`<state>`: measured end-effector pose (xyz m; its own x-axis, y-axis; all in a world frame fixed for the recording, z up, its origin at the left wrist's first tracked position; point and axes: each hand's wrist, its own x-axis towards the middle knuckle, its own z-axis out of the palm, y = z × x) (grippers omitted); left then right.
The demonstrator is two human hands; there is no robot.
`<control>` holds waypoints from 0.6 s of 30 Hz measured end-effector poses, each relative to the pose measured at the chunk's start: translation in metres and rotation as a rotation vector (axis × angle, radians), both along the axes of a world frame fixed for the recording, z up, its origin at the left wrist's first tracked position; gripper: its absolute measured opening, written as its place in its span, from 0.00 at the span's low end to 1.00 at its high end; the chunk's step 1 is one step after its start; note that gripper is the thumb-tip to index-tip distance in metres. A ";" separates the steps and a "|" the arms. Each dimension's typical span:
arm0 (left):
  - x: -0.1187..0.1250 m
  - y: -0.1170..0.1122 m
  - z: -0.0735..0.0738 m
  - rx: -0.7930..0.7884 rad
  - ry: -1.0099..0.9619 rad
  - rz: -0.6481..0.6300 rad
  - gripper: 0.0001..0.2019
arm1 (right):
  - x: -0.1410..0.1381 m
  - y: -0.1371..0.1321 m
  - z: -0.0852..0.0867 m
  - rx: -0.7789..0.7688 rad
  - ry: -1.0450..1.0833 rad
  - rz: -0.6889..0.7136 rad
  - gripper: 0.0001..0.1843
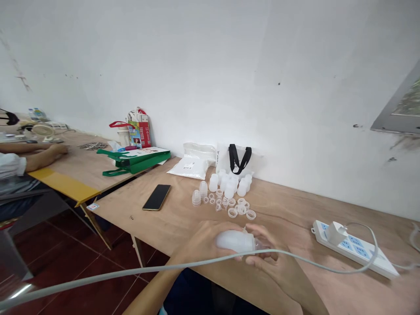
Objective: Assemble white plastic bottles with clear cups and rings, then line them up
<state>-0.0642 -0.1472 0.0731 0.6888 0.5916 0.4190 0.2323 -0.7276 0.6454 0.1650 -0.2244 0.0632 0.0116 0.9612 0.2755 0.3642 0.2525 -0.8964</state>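
A white translucent baby bottle (231,240) lies sideways between my hands above the table's front edge. My left hand (205,240) is wrapped round its body. The fingers of my right hand (272,251) close round the clear top end at the right, where a nipple or clear cover shows in part. Just beyond them stand several white bottle bodies (229,186) in a cluster. Clear dome caps (196,197) are stacked at the left of the group. Screw rings (251,214) and small clear nipples (218,204) lie loose in front.
A grey cable (131,271) crosses in front of my hands from a power strip (354,247) at right. A phone (156,197) lies left. Behind are a white plastic package (190,166), a white bag (223,159) and a green bag (138,162). Another person's arm (42,157) rests far left.
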 end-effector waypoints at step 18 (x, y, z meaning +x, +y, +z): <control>-0.002 -0.005 0.009 -0.224 0.055 -0.104 0.28 | -0.009 -0.013 -0.004 0.044 -0.053 -0.071 0.21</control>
